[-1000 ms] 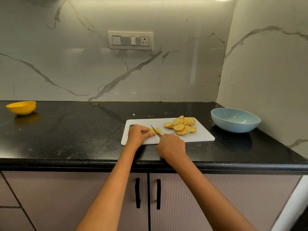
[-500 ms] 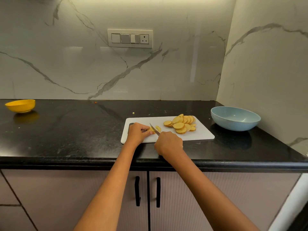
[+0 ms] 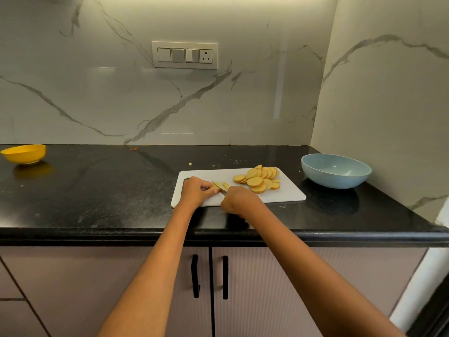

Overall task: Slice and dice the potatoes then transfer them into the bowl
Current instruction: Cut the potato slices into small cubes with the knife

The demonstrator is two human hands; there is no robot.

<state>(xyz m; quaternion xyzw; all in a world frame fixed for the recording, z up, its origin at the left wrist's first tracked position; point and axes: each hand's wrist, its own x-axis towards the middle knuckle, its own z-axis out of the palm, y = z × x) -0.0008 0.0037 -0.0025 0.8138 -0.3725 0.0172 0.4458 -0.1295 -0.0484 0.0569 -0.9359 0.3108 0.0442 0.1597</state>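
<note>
Head view: left hand (image 3: 195, 192) curled over a small potato piece (image 3: 215, 189) on the left part of the white board (image 3: 286, 194). Right hand (image 3: 237, 199) clenched round the knife (image 3: 218, 186), blade angled down into the potato just beside the left fingertips. A few cut bits (image 3: 224, 184) lay just right of the blade. Slices (image 3: 261, 180) piled on the board's far right. Blue bowl (image 3: 336, 170) sat on the black surface (image 3: 97, 190) right of the board, yellow bowl (image 3: 24, 153) far left.

2 slim bare forearms, no sleeves in view, left hand (image 3: 195, 192) and right hand (image 3: 239, 199) ungloved.
</note>
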